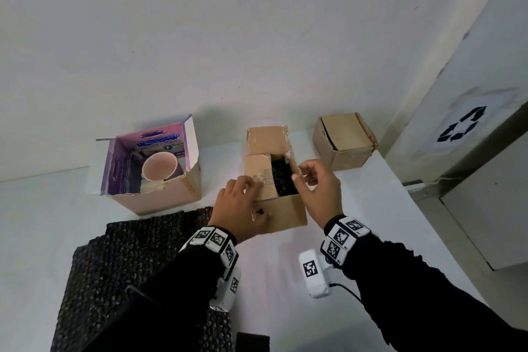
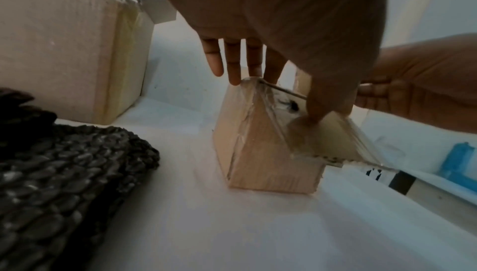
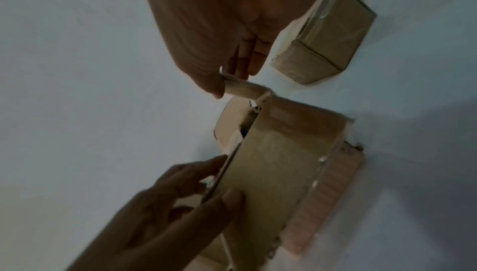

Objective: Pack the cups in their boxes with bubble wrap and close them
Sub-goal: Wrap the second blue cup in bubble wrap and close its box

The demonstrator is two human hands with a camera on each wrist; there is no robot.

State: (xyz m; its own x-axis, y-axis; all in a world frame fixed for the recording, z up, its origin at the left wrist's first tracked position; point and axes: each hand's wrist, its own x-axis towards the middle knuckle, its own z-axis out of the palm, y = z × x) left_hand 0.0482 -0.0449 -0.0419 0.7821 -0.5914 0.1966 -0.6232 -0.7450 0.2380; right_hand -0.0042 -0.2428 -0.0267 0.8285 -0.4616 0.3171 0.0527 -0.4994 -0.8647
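With my left hand [image 1: 240, 206] holding the left flap [image 1: 258, 177] and my right hand [image 1: 318, 188] pinching the right flap [image 3: 245, 89] of the small brown box [image 1: 285, 214] between them, I should fold both flaps down flat over the black bubble wrap [image 1: 281, 177] inside, slowly, without tearing them.

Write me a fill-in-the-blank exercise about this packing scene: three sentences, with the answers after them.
The open purple box holds a ____ cup. The left hand and right hand hold flaps of the half-open box in the ____ of the row. The brown box at the far right is already ____.
Answers: pink; middle; closed.
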